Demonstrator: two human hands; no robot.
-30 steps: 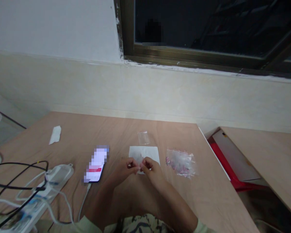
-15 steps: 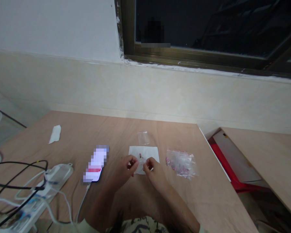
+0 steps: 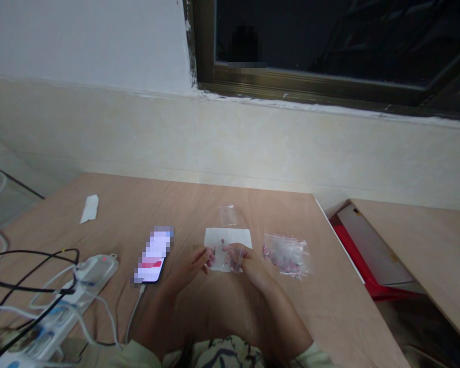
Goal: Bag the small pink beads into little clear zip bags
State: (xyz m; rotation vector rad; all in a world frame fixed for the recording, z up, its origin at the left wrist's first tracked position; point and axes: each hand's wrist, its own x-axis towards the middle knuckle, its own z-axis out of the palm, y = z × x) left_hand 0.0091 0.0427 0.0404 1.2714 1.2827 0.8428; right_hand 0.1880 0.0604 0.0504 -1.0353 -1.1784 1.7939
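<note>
"How do the hands stand?"

"With the paper (image 3: 213, 235) as clock centre, the right hand (image 3: 250, 257) grips a small clear bag (image 3: 235, 259) at four o'clock. The left hand (image 3: 198, 259), around eight, has curled fingers; I can't tell whether they pinch anything."

"What's done?"

"At three, the pile of bags (image 3: 287, 256) with red bits inside looks finished. The gripped bag seems unfinished."

"Anything left?"

"Probably: a red piece (image 3: 223, 240) lies on the paper towards twelve, and beyond it a flat bag (image 3: 227, 215) looks unfilled."
</note>
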